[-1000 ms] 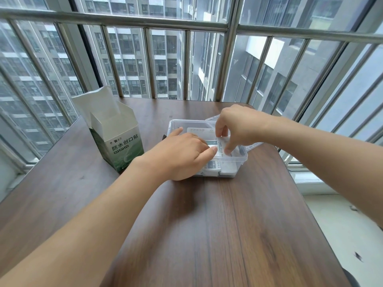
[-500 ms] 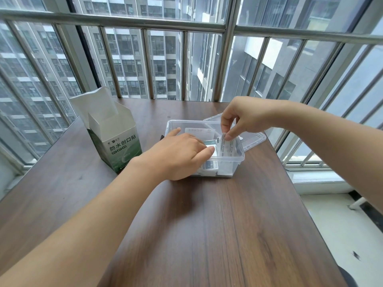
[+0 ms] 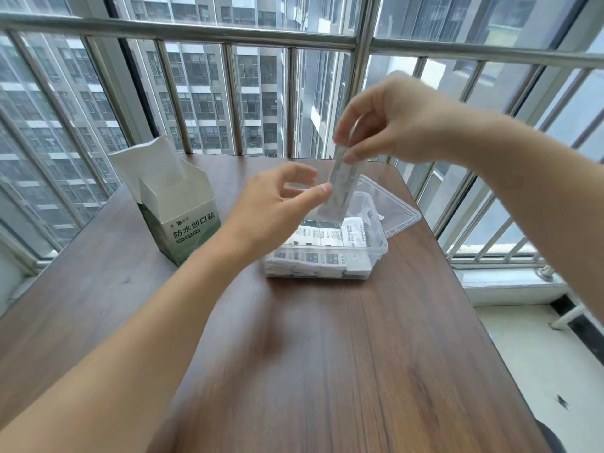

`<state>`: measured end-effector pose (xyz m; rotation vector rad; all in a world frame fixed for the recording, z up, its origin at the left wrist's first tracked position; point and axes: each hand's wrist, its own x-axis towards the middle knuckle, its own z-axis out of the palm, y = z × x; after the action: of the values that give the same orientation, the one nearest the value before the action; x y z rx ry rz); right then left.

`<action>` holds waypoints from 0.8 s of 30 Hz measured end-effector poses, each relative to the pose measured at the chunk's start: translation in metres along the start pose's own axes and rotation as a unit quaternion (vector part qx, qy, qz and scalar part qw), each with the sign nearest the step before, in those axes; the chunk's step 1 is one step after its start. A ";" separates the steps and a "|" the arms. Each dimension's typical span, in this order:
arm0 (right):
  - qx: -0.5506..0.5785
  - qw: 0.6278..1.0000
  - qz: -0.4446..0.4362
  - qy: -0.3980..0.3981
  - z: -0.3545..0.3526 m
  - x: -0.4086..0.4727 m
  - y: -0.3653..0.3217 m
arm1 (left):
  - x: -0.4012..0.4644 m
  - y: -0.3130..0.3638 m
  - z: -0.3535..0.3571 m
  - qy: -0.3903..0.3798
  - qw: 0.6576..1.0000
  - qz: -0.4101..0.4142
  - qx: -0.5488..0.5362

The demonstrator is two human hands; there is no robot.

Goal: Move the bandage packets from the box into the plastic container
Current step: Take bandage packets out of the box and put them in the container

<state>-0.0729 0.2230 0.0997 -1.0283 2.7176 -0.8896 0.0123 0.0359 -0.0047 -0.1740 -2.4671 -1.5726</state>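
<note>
Spreading across the near part of the view, a dark wooden table (image 3: 327, 371) is seen, and the clear plastic container (image 3: 376, 256) is set on it toward its far end. Inside the container, bandage packets (image 3: 313, 253) are stacked flat, white with green and grey print. Above the container's left side the left hand (image 3: 274, 210) is held with its fingers loosely extended and gripping nothing; its fingertips lie just beside, perhaps touching, the lower part of a raised packet. That single bandage packet (image 3: 340, 181) is hung nearly upright over the container, its bottom edge above the container's far rim, and is pinched at its top between thumb and fingers of the right hand (image 3: 389, 125), which is blurred. Behind the container to the right, a clear lid (image 3: 392, 210) is laid on the table, touching it. To the container's left, apart from it, the opened green and white box (image 3: 176, 207) is stood upright with its flaps raised. Beyond the table a metal railing (image 3: 294, 31) and glazing are seen.
</note>
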 end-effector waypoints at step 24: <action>0.368 0.918 0.123 -0.083 0.061 0.017 0.025 | 0.005 0.004 -0.018 -0.112 0.926 -0.257 -0.254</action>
<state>-0.0825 0.1979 0.0377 -0.5502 2.0072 -1.5070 0.0105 0.0213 0.0068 0.2572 -2.3186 -2.5289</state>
